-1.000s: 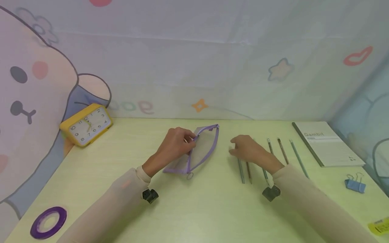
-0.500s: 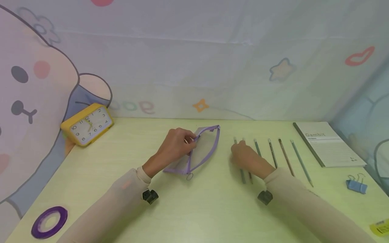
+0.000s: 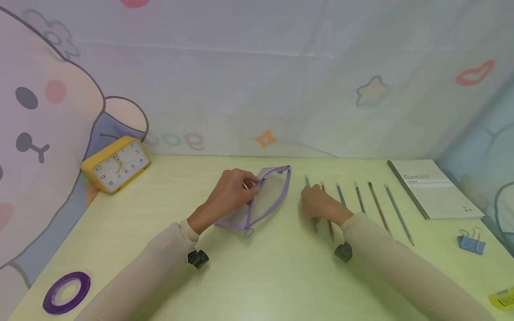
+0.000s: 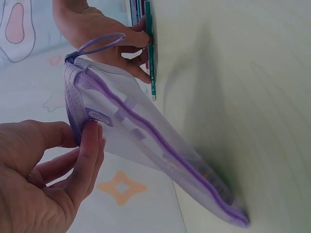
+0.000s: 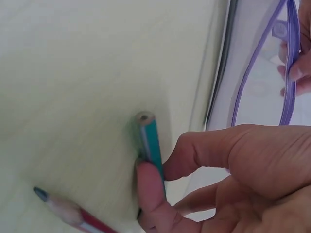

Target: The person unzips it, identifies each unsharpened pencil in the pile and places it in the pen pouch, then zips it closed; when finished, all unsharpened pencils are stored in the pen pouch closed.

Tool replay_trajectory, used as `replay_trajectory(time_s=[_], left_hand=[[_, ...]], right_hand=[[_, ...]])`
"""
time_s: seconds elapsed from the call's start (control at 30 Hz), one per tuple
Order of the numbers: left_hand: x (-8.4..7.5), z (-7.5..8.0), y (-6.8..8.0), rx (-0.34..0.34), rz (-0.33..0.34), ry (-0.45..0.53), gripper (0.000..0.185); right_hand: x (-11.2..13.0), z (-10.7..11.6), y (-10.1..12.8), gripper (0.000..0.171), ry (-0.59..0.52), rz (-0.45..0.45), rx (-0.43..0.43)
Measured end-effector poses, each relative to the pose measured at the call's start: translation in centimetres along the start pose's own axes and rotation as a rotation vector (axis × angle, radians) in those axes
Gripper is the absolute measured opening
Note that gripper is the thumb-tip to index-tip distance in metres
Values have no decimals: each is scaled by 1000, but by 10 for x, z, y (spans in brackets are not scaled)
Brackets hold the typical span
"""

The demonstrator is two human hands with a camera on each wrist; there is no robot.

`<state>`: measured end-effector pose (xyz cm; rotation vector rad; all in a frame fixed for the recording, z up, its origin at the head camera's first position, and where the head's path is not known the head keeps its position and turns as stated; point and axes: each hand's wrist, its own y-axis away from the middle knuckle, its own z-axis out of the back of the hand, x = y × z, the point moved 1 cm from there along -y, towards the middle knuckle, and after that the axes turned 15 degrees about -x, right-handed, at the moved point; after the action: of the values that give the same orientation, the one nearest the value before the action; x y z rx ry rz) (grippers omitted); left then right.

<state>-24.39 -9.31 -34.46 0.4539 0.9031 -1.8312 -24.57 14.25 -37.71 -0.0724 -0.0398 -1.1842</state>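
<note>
A translucent pencil pouch (image 3: 267,196) with purple zipper trim lies open on the pale green desk (image 3: 261,276). My left hand (image 3: 230,191) pinches its upper rim (image 4: 80,114) and holds the mouth open. To the right lie several pencils (image 3: 377,205) in a row. My right hand (image 3: 321,205) pinches the leftmost, teal pencil (image 5: 150,145) between thumb and fingers; its far end (image 3: 307,180) sticks out beyond the hand. A red pencil (image 5: 73,216) lies just beside it. In the left wrist view the right hand (image 4: 104,34) with the teal pencil (image 4: 150,53) shows behind the pouch.
A yellow alarm clock (image 3: 115,164) stands at the back left. A purple tape roll (image 3: 66,292) lies at the front left. A white booklet (image 3: 433,189), a blue binder clip (image 3: 470,243) and a yellow tag (image 3: 502,298) sit on the right. A patterned wall rises behind the desk.
My right hand has slid left along the pencil row and taken hold of the leftmost teal pencil, shifting it a little. The left hand and the pouch have stayed put.
</note>
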Motion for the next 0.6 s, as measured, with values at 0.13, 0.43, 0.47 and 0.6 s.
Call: replay_trajectory(time_s=[0.13, 0.43, 0.47, 0.6], left_hand=[[0, 0, 0, 5, 2, 8, 26], [-1, 1, 0, 1, -6, 3, 26], [-1, 1, 0, 2, -3, 4, 26], [1, 1, -1, 1, 3, 2, 26]], right_hand=[[-9, 0, -3, 62, -169, -164, 69], [-29, 11, 2, 82, -671, -260, 97], [-32, 14, 4, 85, -763, -263, 101], [-39, 33, 11, 81, -1131, -190, 163]])
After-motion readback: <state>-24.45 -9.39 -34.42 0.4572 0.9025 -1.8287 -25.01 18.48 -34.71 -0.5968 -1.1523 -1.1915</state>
